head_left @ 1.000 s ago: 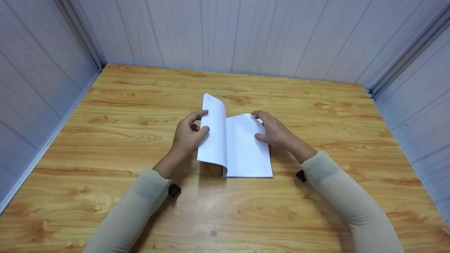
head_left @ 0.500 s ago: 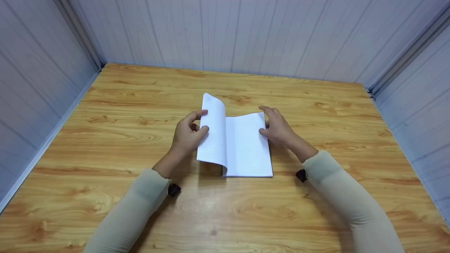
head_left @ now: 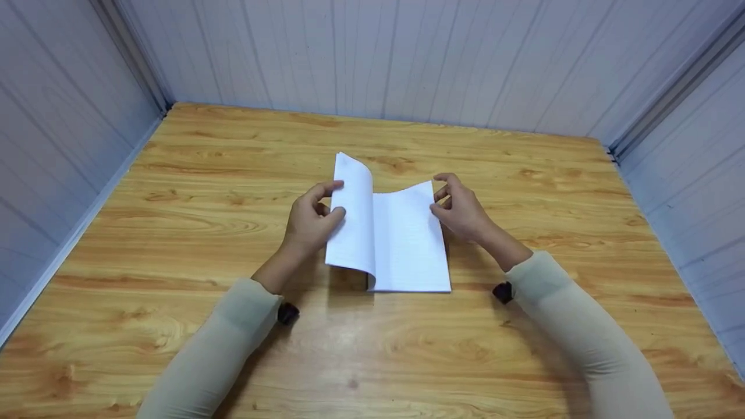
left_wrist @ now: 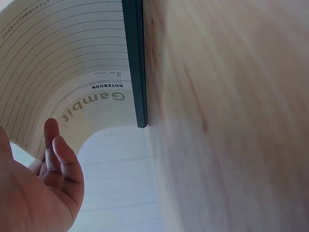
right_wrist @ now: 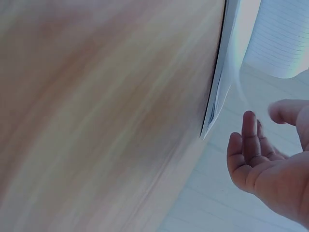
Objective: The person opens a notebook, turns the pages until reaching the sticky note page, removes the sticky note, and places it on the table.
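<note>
An open notebook (head_left: pixel 407 244) with white lined pages lies on the wooden table in the head view. My left hand (head_left: pixel 314 218) grips its raised left leaves (head_left: pixel 352 215), thumb in front and fingers around the outer edge. From behind, the left wrist view shows a printed page (left_wrist: pixel 91 72) reading "Gambit NOTEBOOK" curving over my left hand (left_wrist: pixel 48 179), beside a dark cover edge (left_wrist: pixel 136 63). At the right page's lifted upper corner is my right hand (head_left: pixel 463 209). In the right wrist view, a gap separates the thumb and fingers of my right hand (right_wrist: pixel 275 159), near a blurred page edge.
The wood-grain table (head_left: pixel 233 157) extends around the notebook. Pale panelled walls (head_left: pixel 361 58) enclose it at the back and both sides. A small dark object (head_left: pixel 288 314) sits under the left sleeve cuff, and another (head_left: pixel 503 292) under the right.
My right hand has drawn back from over the right page to its outer edge. That page's upper corner has risen slightly since half a second ago. My left hand keeps its grip.
</note>
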Tool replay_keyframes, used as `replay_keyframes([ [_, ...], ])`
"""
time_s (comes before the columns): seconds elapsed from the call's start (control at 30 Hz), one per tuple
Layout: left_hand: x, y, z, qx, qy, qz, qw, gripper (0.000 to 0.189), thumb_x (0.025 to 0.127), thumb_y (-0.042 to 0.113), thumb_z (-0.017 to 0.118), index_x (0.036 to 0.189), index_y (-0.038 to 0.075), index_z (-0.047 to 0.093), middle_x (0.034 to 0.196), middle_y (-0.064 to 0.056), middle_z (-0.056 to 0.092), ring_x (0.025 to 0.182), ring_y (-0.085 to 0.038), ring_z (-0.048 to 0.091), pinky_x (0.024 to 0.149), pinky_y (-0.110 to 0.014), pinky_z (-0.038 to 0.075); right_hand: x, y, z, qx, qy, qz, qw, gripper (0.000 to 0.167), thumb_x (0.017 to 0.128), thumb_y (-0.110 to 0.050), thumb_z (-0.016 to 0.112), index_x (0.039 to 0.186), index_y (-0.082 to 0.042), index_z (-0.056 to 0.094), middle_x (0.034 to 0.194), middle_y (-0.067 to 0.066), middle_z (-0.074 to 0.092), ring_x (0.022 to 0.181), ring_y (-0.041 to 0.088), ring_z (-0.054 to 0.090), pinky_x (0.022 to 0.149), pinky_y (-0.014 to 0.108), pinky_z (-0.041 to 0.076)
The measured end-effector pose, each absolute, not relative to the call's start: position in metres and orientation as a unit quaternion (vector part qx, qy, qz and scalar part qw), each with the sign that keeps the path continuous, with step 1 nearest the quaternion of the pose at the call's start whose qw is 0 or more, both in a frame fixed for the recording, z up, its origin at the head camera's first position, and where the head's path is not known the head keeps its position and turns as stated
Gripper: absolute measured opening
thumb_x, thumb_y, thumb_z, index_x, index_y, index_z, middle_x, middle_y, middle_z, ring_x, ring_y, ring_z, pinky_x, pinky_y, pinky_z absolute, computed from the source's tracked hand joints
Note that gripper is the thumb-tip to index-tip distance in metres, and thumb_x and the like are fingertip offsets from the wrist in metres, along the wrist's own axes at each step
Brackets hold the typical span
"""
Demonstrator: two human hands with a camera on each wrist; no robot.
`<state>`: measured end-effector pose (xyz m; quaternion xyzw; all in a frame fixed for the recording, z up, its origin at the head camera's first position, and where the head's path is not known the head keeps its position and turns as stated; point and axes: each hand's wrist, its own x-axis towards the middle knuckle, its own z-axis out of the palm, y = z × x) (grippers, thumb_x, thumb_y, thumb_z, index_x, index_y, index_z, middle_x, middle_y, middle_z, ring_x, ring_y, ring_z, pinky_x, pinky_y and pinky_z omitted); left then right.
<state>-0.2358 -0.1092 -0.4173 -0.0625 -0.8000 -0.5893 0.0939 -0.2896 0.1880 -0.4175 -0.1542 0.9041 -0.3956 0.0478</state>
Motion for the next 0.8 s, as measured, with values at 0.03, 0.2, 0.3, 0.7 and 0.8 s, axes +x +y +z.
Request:
replay_keyframes([
  [0.03, -0.236, -0.109, -0.417, -0.064, -0.799, -0.59, 0.096, 0.045, 0.08, 0.008, 0.06, 0.125, 0.01, 0.062, 0.115, -0.008, 0.065, 0.061, -0.012, 0.047, 0.056, -0.019, 0.039, -0.289, 0.188, -0.418, -0.164, 0.901, -0.401, 0.038, 0.055, 0.092, -0.009, 0.055, 0.142, -0.004, 0.033, 0.109, 0.012, 0.058, 0.084, 0.019, 0.059, 0.071, 0.027, 0.049],
  [0.2, -0.236, -0.11, -0.416, -0.073, -0.796, -0.592, 0.106, 0.045, 0.08, 0.006, 0.06, 0.125, 0.009, 0.063, 0.114, -0.01, 0.066, 0.058, -0.01, 0.046, 0.055, -0.018, 0.038, -0.288, 0.189, -0.418, -0.196, 0.881, -0.43, 0.026, 0.04, 0.095, -0.012, 0.052, 0.134, -0.008, 0.045, 0.106, 0.012, 0.062, 0.082, 0.019, 0.058, 0.07, 0.025, 0.046],
  [0.3, -0.235, -0.11, -0.416, -0.072, -0.795, -0.593, 0.102, 0.045, 0.081, 0.006, 0.061, 0.125, 0.01, 0.063, 0.115, -0.01, 0.065, 0.06, -0.011, 0.046, 0.056, -0.019, 0.039, -0.287, 0.189, -0.417, -0.205, 0.867, -0.454, 0.028, 0.034, 0.097, -0.011, 0.048, 0.132, -0.01, 0.049, 0.108, 0.014, 0.065, 0.086, 0.024, 0.059, 0.069, 0.024, 0.045],
  [0.7, -0.231, -0.107, -0.405, -0.053, -0.801, -0.591, 0.083, 0.047, 0.083, 0.002, 0.059, 0.13, 0.002, 0.058, 0.121, -0.016, 0.063, 0.065, -0.015, 0.046, 0.058, -0.016, 0.037, -0.278, 0.178, -0.416, -0.283, 0.842, -0.456, 0.05, 0.03, 0.093, -0.001, 0.052, 0.123, 0.0, 0.057, 0.119, 0.022, 0.061, 0.069, 0.022, 0.059, 0.064, 0.02, 0.047],
  [0.8, -0.22, -0.104, -0.39, -0.053, -0.802, -0.59, 0.08, 0.046, 0.083, 0.0, 0.058, 0.128, -0.001, 0.058, 0.121, -0.018, 0.063, 0.066, -0.014, 0.046, 0.059, -0.016, 0.037, -0.276, 0.173, -0.415, -0.286, 0.842, -0.452, 0.064, 0.038, 0.093, -0.001, 0.053, 0.131, -0.004, 0.052, 0.121, 0.022, 0.059, 0.072, 0.029, 0.062, 0.064, 0.019, 0.047],
])
